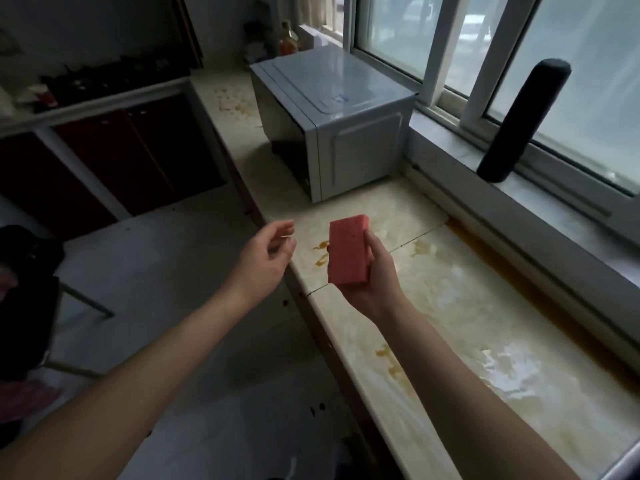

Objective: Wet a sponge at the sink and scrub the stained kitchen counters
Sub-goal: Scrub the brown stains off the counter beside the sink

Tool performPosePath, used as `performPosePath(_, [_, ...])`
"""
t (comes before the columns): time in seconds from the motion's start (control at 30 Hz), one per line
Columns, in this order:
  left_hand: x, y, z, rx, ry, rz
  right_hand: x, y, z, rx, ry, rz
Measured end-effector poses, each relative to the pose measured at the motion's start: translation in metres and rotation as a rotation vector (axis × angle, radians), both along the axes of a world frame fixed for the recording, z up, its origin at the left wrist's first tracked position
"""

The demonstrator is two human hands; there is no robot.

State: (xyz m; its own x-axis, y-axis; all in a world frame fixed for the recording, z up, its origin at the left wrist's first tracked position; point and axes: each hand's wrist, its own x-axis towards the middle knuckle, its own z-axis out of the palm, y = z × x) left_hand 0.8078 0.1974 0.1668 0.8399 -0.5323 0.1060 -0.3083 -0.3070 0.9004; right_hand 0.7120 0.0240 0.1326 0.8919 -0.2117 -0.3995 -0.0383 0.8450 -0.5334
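Observation:
A pink-red rectangular sponge [347, 252] is held upright above the front edge of the counter. My right hand [372, 275] grips it from the right side and underneath. My left hand [268, 258] hovers just left of the sponge over the floor, fingers loosely curled and holding nothing. The pale marbled counter [450, 306] runs under the window and carries brown-orange stains: some near the sponge [320, 252], some near the front edge [391, 362] and a long streak along the back wall [540, 299]. No sink is in view.
A grey microwave [332, 123] stands on the counter ahead, with more stains [228, 102] beyond it. A black cylinder [523, 119] leans on the windowsill. Dark red cabinets [114, 157] and a stove lie at the far left. A dark chair [27, 299] stands at the left.

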Motion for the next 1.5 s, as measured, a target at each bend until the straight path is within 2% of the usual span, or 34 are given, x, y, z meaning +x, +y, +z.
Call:
performPosePath(0.23, [0.059,0.000,-0.016,0.021,0.016,-0.048,0.056,0.001,-0.015,0.000,0.062,-0.015])
performPosePath(0.47, [0.150,0.013,-0.047,0.096,0.032,-0.221,0.103,0.018,-0.020,-0.059,0.164,-0.205])
performPosePath(0.6, [0.195,0.014,-0.057,0.201,-0.054,-0.308,0.124,0.031,-0.028,-0.148,0.231,-0.272])
performPosePath(0.8, [0.225,-0.005,-0.076,0.336,-0.127,-0.464,0.120,0.045,-0.038,-0.192,0.327,-0.407])
performPosePath(1.0, [0.244,-0.037,-0.106,0.518,-0.186,-0.591,0.115,0.033,-0.060,-0.311,0.510,-0.472])
performPosePath(1.23, [0.254,-0.072,-0.116,0.656,-0.251,-0.687,0.133,0.013,-0.081,-0.345,0.557,-0.503])
performPosePath(1.5, [0.264,-0.115,-0.130,0.799,-0.399,-0.825,0.160,0.006,-0.103,-0.742,0.711,-0.380])
